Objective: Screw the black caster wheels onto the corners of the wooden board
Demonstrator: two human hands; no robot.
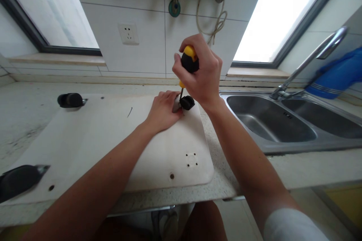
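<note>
A screwdriver (190, 60) with a yellow and black handle is gripped in my right hand (204, 69). Its shaft points down to the metal plate of a black caster wheel (187, 102) near the far right corner of a white board (152, 158). My left hand (164, 110) lies against that caster's plate from the left, its fingers curled and partly hidden, so the hold is hard to see. Two more black casters, one at the far left (70, 100) and one at the near left (21, 181), stand on the board. Several screw holes show at its near right corner.
To the right is a double steel sink (268, 118) with a tall faucet (311, 60) and a blue bag (336, 73) behind. The tiled wall carries a power socket (128, 34), pipe valves (174, 7) and a looped cord (219, 24). A stone countertop (19, 120) bears the board.
</note>
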